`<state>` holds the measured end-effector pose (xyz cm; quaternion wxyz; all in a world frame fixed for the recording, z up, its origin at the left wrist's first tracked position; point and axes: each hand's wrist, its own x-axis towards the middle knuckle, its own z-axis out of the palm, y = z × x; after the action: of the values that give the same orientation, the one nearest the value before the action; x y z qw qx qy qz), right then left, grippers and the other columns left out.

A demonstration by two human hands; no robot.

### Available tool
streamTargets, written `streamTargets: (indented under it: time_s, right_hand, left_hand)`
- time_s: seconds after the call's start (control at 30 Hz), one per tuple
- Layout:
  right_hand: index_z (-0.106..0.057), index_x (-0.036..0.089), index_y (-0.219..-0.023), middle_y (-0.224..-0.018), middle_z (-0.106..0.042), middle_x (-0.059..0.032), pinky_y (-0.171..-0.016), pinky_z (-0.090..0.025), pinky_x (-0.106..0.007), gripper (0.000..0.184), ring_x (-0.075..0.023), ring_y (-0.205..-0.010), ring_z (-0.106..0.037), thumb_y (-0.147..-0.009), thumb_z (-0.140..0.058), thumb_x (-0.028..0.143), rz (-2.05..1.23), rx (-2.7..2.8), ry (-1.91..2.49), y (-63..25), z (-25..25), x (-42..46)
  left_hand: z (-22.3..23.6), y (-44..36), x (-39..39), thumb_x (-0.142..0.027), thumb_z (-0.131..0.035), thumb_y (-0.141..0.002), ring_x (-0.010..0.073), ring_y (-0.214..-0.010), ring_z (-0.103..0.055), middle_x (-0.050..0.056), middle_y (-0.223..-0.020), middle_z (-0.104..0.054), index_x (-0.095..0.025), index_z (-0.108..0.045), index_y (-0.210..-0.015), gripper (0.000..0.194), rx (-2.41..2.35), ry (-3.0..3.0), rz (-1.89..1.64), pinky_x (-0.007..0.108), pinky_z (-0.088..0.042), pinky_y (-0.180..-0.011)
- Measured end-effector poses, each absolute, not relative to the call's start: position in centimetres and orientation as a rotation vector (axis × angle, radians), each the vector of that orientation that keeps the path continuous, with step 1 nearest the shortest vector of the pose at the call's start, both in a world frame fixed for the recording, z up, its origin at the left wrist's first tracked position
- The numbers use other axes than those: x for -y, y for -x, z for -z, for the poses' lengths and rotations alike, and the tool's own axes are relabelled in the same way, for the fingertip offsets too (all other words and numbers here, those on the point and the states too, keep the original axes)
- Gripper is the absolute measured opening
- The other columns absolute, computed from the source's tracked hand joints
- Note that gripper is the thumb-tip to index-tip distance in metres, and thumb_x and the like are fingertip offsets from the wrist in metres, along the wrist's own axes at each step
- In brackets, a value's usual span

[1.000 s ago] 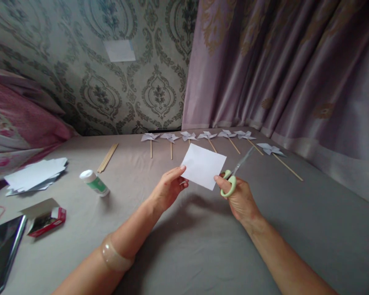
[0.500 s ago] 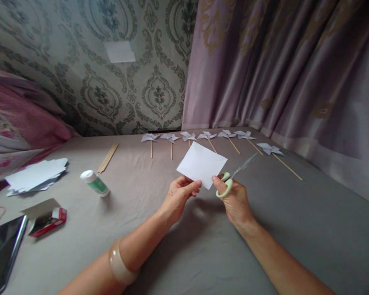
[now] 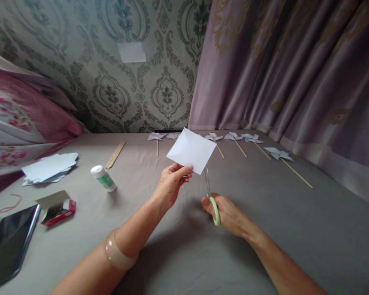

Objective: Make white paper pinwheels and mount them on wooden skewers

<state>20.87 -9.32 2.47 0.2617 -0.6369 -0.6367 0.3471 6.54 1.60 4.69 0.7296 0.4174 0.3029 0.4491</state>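
Note:
Between the thumb and fingers of my left hand (image 3: 174, 182) is a square sheet of white paper (image 3: 192, 149), pinched near its lower edge and raised above the table. Faint crease lines show on it. My right hand (image 3: 226, 211) grips scissors (image 3: 215, 211) with pale green handles, thumb and fingers at the loops. The blades point upward, close below the paper's lower right corner; whether they touch it I cannot tell. Behind the paper, several white paper pinwheels (image 3: 278, 154) on wooden sticks lie in a row, some partly hidden by the sheet.
On the left of the grey cloth-covered table (image 3: 160, 262) are a glue stick (image 3: 103, 178), wooden sticks (image 3: 116, 154), a stack of paper (image 3: 49, 168), an open red box (image 3: 60, 211) and a dark tablet (image 3: 12, 241). Curtains (image 3: 233, 82) hang behind on the right.
My right hand has let go of the paper's corner and moved down, turning the scissors from pointing right to pointing up. My left hand has raised and turned the paper. The view shifted slightly left.

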Motion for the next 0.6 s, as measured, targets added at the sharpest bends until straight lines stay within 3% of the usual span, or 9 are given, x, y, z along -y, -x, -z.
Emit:
streamTargets:
  time_s: [0.6]
  right_hand:
    - [-0.045,0.018,-0.062,-0.061,-0.041,0.0017,-0.054,-0.028,-0.027,0.058,-0.0120,-0.059,-0.036,-0.082,-0.039,0.072,-0.969,1.651,1.723,-20.88,-2.52,9.51]
  left_hand:
    - [-4.37,-6.91,-0.66,-0.023,-0.079,-0.063,0.0122,-0.066,-0.066,0.005,-0.077,-0.068,-0.011,-0.068,-0.080,0.023,-0.655,-0.947,-0.923,0.019,-0.048,-0.054]
